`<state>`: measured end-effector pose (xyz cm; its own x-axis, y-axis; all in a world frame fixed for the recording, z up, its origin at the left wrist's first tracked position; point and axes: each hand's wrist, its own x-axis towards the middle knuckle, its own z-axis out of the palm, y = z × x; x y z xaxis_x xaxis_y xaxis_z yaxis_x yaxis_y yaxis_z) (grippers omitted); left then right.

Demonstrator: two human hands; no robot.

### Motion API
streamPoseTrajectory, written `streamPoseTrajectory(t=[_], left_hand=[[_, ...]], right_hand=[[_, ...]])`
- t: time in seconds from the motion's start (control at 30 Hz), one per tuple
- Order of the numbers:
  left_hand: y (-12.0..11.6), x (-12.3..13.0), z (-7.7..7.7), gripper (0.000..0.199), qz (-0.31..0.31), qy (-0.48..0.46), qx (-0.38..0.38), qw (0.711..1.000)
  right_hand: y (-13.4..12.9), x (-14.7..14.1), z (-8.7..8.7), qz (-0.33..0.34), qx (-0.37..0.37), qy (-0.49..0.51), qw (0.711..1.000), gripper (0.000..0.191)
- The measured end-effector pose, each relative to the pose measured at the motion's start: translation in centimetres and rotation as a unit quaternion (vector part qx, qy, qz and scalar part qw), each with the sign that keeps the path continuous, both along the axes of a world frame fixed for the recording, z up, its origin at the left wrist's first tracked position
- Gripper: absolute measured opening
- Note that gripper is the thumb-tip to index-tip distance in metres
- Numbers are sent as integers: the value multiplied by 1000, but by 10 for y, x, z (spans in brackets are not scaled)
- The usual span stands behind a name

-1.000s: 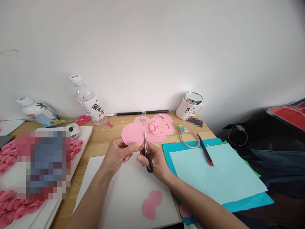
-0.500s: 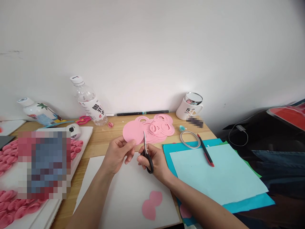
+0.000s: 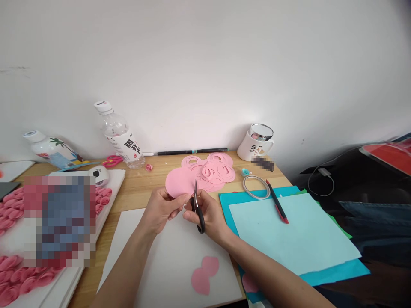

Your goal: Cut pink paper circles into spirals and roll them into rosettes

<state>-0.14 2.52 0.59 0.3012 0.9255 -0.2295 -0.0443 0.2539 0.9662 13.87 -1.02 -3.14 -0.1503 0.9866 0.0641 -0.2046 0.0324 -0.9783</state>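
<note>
Between the thumb and fingers of my left hand (image 3: 162, 208) is a pink paper disc (image 3: 180, 182), held upright above the white board (image 3: 170, 265). My right hand (image 3: 210, 216) grips black-handled scissors (image 3: 199, 214), their blades pointing up at the right edge of the disc. Behind my hands lies a pile of cut pink paper rings (image 3: 215, 173) on the wooden table. Two small pink paper pieces (image 3: 201, 280) rest on the board near its front right.
A clear bottle (image 3: 123, 139) and a white mug (image 3: 253, 143) stand by the wall. On the right, a tape roll (image 3: 256, 187) and a pen (image 3: 278, 203) lie on blue paper sheets (image 3: 295, 235). Pink paper flowers (image 3: 41, 278) cover a board at left.
The pink disc has tilted and shifted slightly in my left hand. The scissors have turned a little more upright, and both hands have moved slightly closer together.
</note>
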Motion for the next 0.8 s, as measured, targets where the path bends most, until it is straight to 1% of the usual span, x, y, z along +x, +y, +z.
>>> streamPoseTrajectory(t=[0.4, 0.8], left_hand=[[0, 1, 2, 24, 12, -1, 13, 1000], [1, -4, 0, 22, 12, -5, 23, 1000]], right_hand=[[-1, -1, -1, 9, -25, 11, 1000, 40], [-3, -4, 9, -10, -60, 22, 998, 35]])
